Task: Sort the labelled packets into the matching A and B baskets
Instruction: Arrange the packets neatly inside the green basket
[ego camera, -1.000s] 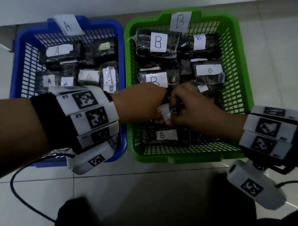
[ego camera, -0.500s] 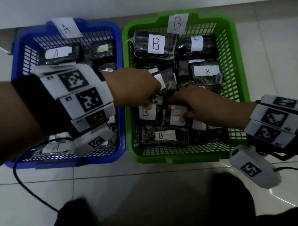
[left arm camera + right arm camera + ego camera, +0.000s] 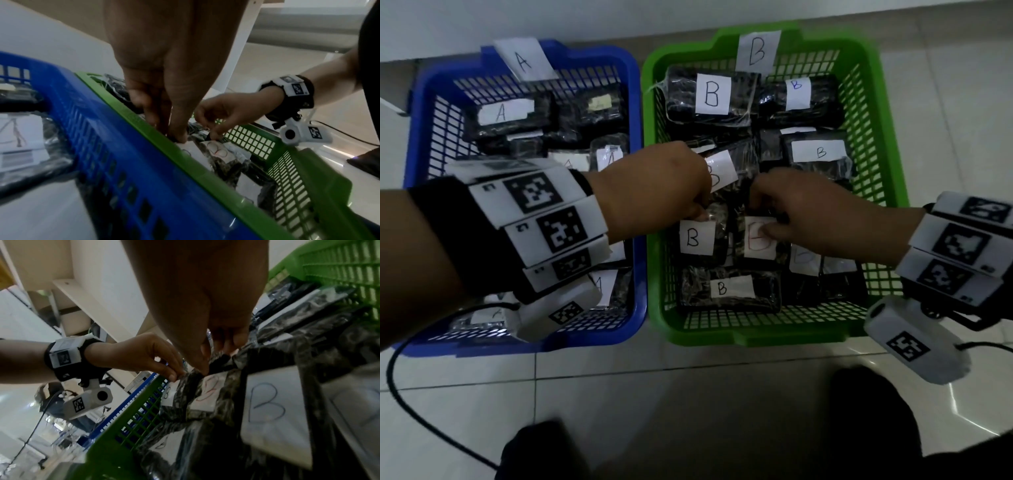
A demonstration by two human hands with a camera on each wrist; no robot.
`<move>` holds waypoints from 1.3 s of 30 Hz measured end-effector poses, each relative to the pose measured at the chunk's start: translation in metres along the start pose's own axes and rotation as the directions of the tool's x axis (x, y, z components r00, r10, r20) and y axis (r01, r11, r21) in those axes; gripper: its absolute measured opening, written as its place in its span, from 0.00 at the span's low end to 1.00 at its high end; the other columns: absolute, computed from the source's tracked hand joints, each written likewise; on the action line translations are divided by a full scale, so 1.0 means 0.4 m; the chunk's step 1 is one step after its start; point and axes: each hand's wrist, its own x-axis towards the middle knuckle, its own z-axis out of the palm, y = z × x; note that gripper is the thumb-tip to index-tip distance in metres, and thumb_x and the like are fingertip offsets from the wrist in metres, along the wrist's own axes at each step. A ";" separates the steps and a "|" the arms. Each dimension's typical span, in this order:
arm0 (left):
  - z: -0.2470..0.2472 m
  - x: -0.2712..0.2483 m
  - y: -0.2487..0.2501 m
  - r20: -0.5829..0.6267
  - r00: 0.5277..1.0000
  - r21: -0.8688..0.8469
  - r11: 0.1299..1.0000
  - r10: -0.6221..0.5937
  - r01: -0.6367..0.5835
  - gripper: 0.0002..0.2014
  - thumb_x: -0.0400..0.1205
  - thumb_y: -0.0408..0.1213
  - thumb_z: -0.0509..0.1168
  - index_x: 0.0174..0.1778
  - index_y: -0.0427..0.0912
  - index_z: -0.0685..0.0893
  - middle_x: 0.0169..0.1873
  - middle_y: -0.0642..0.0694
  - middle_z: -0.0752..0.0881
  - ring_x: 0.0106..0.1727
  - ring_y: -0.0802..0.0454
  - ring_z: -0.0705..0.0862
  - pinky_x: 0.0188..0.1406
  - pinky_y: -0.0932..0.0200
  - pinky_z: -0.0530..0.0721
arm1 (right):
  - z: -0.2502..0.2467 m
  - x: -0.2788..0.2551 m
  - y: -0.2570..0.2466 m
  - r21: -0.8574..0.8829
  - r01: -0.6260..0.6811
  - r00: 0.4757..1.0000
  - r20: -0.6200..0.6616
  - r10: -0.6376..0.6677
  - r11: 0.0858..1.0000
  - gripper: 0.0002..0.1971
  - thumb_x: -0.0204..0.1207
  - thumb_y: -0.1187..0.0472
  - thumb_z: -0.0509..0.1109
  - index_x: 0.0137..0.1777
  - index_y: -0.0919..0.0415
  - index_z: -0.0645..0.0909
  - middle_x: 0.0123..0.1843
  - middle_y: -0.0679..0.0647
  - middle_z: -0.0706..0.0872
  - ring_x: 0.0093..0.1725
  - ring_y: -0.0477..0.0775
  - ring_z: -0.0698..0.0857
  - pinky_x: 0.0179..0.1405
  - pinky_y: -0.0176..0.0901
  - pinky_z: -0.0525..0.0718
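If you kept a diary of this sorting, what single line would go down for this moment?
both hands in green basket | left hand pinches black-B packet | right hand pinches red-B packet | blue basket untouched

head view looks down; both close wrist views share the green basket [image 3: 887,144].

Left hand [image 3: 164,91] fingertips press a packet [image 3: 188,146] inside the green basket [image 3: 205,172] beside the blue basket [image 3: 115,146].
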 end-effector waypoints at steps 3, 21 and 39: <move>0.010 -0.006 -0.005 -0.034 0.998 0.081 0.996 0.046 -0.044 0.15 0.80 0.47 0.64 0.61 0.48 0.85 0.56 0.46 0.83 0.54 0.46 0.83 0.45 0.56 0.79 | -0.032 0.020 -0.003 -0.092 0.044 0.980 -0.192 -0.061 0.995 0.16 0.70 0.60 0.75 0.55 0.61 0.75 0.54 0.56 0.72 0.53 0.59 0.76 0.44 0.45 0.73; 0.074 -0.055 0.059 0.099 0.979 0.407 0.891 0.177 -0.202 0.37 0.77 0.55 0.65 0.75 0.36 0.64 0.66 0.40 0.74 0.63 0.43 0.75 0.62 0.47 0.78 | -0.078 0.124 0.053 0.260 -0.119 0.986 -0.078 0.144 0.958 0.17 0.72 0.63 0.75 0.60 0.57 0.79 0.49 0.52 0.79 0.48 0.49 0.78 0.37 0.32 0.74; -0.054 0.100 -0.098 -0.334 0.925 0.035 0.978 -0.183 0.206 0.37 0.77 0.50 0.66 0.79 0.41 0.62 0.73 0.36 0.70 0.75 0.39 0.66 0.72 0.40 0.58 | -0.114 0.095 0.065 0.446 -0.048 0.864 -0.431 0.261 0.894 0.07 0.77 0.66 0.67 0.52 0.57 0.81 0.40 0.43 0.81 0.38 0.36 0.79 0.38 0.23 0.79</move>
